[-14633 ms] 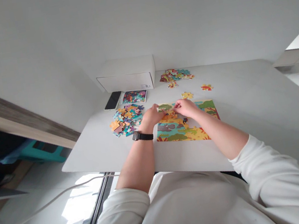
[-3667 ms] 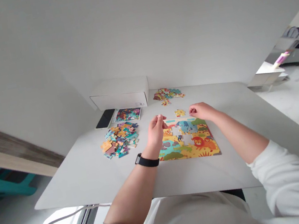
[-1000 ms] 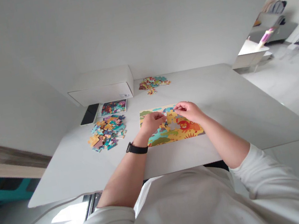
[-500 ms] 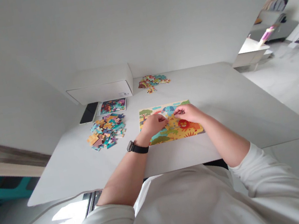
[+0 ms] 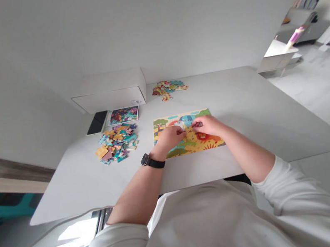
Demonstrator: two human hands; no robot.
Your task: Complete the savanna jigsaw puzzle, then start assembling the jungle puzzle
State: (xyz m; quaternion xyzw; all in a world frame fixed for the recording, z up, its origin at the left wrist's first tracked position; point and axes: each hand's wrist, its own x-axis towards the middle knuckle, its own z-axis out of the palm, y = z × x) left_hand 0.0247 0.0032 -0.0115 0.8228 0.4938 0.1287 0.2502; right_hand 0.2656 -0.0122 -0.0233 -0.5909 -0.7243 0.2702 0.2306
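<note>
An animal-picture jigsaw puzzle (image 5: pixel 191 141) lies flat on the white table in front of me, showing a lion, an elephant and trees. Over its left part is my left hand (image 5: pixel 172 137), thumb and fingers pinched together near the middle of the picture. My right hand (image 5: pixel 206 125) is pinched too, over the upper right of the puzzle by the blue elephant. Whatever is between the fingertips of either hand is too small or hidden to make out. A black watch (image 5: pixel 152 161) is on my left wrist.
Left of the puzzle is a heap of loose puzzle pieces (image 5: pixel 117 143). Behind that heap lie a phone (image 5: pixel 98 123) and a colourful picture card (image 5: pixel 123 115), with a white box (image 5: pixel 107 100) at the wall. A smaller pile of pieces (image 5: pixel 169 87) sits at the table's back.
Both hands stay over the puzzle, still pinched, with only slight finger movement. The view has shifted a little; the piles have not been disturbed.
</note>
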